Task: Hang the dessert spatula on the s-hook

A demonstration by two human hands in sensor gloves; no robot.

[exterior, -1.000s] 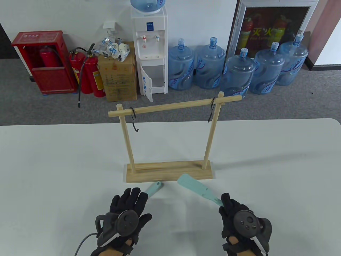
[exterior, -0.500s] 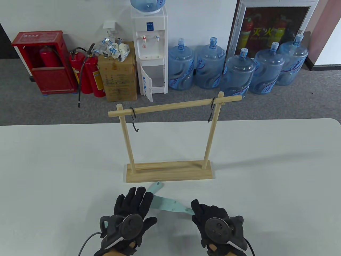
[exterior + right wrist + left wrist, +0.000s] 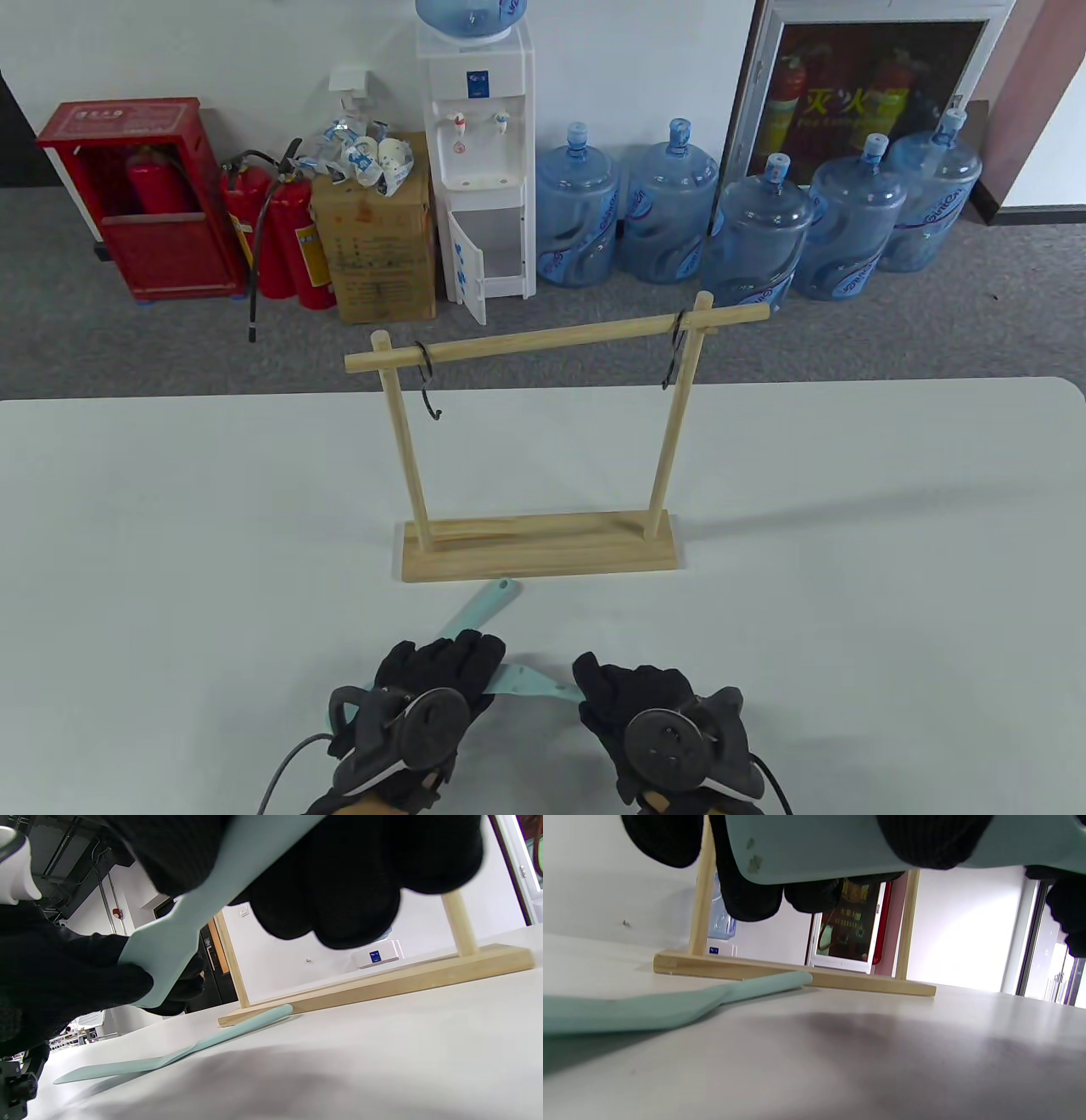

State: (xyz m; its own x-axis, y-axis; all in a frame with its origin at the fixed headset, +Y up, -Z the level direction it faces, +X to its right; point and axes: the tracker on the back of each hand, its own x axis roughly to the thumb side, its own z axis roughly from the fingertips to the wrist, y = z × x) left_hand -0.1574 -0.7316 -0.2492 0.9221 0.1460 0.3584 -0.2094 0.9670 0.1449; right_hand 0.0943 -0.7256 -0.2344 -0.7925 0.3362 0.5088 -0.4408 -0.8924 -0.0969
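both hands grip the light, bendy dessert spatula; better grabbing near the handle hole

Yellow Chinese characters "灭火" glow on the glass-fronted cabinet at far right. Blue lettering runs across the water jugs lined up on the floor, too small to read. The red extinguisher box at far left carries a white line of characters, illegible. Print on the cardboard carton is unreadable.
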